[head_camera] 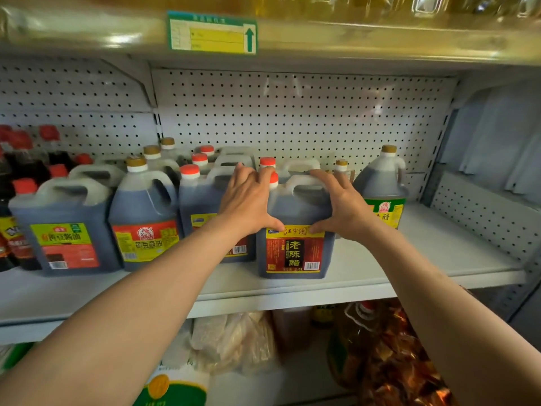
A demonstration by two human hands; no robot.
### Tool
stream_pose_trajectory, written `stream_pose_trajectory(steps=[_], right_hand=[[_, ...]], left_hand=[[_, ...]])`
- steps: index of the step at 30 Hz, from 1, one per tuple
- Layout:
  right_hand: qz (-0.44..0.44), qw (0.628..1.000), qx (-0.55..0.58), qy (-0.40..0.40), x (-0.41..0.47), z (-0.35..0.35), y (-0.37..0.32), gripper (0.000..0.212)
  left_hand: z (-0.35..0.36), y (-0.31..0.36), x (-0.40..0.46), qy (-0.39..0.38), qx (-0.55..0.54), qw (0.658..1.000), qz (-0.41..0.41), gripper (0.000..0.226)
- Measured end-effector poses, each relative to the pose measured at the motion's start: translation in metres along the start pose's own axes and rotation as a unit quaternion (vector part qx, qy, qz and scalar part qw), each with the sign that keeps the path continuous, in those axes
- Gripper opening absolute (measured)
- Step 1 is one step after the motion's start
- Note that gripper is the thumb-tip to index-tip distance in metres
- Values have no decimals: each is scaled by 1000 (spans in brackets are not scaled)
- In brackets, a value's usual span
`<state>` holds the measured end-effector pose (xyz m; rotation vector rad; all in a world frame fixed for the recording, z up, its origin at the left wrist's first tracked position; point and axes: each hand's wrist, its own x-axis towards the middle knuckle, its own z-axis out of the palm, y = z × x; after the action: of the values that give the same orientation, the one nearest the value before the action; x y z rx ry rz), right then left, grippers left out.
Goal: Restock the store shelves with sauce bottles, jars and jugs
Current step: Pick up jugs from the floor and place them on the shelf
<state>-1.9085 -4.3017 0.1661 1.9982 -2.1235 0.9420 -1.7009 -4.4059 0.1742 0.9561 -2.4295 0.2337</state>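
Two hands clasped a dark vinegar jug (295,230) at the shelf's (439,259) front edge. Left hand (248,200) gripped its left shoulder, right hand (342,206) its right, fingers curled over the top.

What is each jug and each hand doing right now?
Red-label vinegar jug: upright on the shelf, capped, held on both sides.
Left hand: curled over the jug's left shoulder.
Right hand: curled over its right shoulder.
Green-label jug: upright, capped, untouched.
Soy sauce jugs: upright, capped.

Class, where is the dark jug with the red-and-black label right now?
Centre of the head view: dark jug with red-and-black label stands on the white shelf, between both hands.
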Motion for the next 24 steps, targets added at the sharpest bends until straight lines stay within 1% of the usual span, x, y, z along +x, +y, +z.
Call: stream_pose_trajectory(steps=[4,9,14,18,20,22,24], right_hand=[[1,1000,-17,7,22,7,13,119],[16,1000,-23,7,34,11,19,118],[26,998,-51,1,21,6,6,120],[66,994,-86,0,7,1,-12,123],[95,992,-84,20,-3,-3,-19,123],[106,988,-94,53,-17,-6,-28,118],[121,985,-112,60,-34,-6,-40,114]], left_hand=[[4,0,18,-26,20,999,-14,126],[7,-1,26,-38,1,999,-35,127],[3,3,17,-43,-9,998,-38,135],[-8,14,8,-54,-6,996,-64,143],[-13,15,0,-43,-24,996,-71,141],[-19,8,-13,-27,-35,996,-75,135],[-25,-4,-30,-24,-54,995,-81,128]])
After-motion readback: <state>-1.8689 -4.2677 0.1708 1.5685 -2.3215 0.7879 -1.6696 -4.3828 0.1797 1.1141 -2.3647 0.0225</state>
